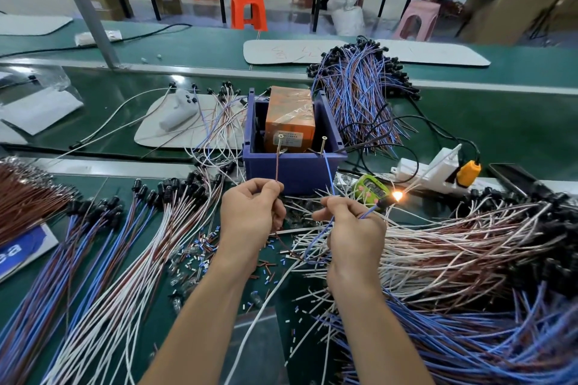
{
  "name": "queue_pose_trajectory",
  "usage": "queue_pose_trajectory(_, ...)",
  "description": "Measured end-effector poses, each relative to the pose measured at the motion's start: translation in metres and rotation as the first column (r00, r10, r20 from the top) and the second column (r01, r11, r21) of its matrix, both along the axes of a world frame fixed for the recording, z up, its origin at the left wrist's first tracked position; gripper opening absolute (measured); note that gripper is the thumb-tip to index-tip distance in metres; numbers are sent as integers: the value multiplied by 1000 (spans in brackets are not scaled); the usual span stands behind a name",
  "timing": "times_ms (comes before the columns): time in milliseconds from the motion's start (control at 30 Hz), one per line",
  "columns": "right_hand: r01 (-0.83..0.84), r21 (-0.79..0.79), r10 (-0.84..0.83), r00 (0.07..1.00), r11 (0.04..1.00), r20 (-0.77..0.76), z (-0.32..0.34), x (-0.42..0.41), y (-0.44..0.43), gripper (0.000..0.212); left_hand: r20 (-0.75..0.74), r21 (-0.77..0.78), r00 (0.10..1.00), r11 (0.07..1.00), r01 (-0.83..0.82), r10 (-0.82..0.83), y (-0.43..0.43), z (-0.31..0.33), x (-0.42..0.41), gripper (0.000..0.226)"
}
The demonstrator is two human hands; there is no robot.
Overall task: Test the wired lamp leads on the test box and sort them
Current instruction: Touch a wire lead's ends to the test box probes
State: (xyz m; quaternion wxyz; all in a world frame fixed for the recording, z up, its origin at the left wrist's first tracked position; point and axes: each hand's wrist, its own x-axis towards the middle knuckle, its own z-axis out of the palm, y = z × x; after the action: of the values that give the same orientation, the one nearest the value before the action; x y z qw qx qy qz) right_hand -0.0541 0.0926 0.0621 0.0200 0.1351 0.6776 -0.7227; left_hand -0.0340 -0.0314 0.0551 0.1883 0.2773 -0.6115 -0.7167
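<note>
View from above a green bench (pixel 500 122) covered in wired lamp leads. In the centre, two bare hands hold one lead against a blue test box (pixel 294 166) with an orange unit (pixel 289 122) inside it.

The left hand (pixel 250 212), fingers curled, pinches the lead's brown wire (pixel 277 162), whose tip reaches the left screw (pixel 280 135) on the box rim. The right hand (pixel 353 228), also curled, grips the blue wire (pixel 327 172), which rises to the right screw (pixel 323 137). The lead's lamp (pixel 396 196) sticks out to the right of this hand and glows orange, so this lead appears to pass.

Neat rows of leads (pixel 93 259) fan across the lower left, likely already sorted. A large tangled heap (pixel 453 259) fills the lower right and another bundle (pixel 359 94) lies behind the box, so much testing probably remains. This lead is not yet laid on any pile.
</note>
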Motion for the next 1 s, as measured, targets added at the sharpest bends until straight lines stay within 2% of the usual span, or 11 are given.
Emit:
queue_pose_trajectory(267,3,-22,-3,1000,1000,-11,0,4,10,29,-3,-8,1000,1000,18,-18,1,0,1,19)
queue_pose_trajectory(367,-109,-32,109,994,994,-10,4,6,21,29,-11,14,1000,1000,20,-20,1,-2,8,21)
queue_pose_trajectory(467,-329,19,329,944,944,21,9,11,35,28,4,62,993,991,122,-122,14,-1,11,24)
queue_pose_trajectory(533,-438,-12,437,897,899,70,11,17,47,29,15,119,976,970,213,-217,27,1,11,24)
queue_pose_trajectory(700,-507,-57,509,847,860,150,19,27,81,32,-67,180,905,887,425,-420,52,8,12,34)
queue_pose_trajectory(767,-476,-110,488,856,873,168,23,29,100,31,-63,158,893,879,450,-445,61,9,11,36)
queue_pose_trajectory(833,-419,-110,432,886,901,167,25,30,125,20,-18,105,891,886,452,-453,68,9,12,34)
queue_pose_trajectory(933,-335,22,329,934,942,140,22,32,171,12,96,-66,879,878,474,-467,76,3,16,29)
queue_pose_trajectory(1000,-243,89,236,968,966,87,19,35,198,13,193,-223,864,837,500,-465,81,-4,21,28)
